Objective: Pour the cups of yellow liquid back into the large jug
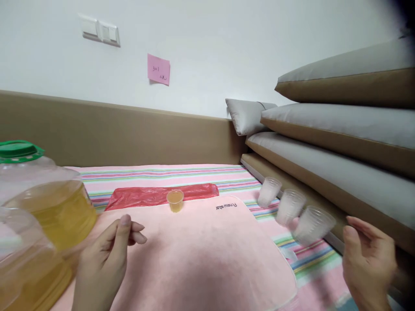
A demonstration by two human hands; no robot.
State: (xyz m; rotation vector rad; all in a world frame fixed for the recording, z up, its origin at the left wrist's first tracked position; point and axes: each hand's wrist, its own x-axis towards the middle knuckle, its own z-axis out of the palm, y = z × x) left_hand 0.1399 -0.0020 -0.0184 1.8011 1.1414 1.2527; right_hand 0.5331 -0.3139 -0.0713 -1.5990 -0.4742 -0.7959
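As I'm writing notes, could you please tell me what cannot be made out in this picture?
In the head view:
Near jug: cut off by the left and bottom edges.
Pink note: lower scrawl too small to read.
Cup stacks: too blurred to count the cups.
Left hand: palm hidden by its own thumb.
Stacked cushions: ends cut off by the right edge.

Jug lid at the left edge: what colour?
Green. The jug lid shows best in the head view, the only one.
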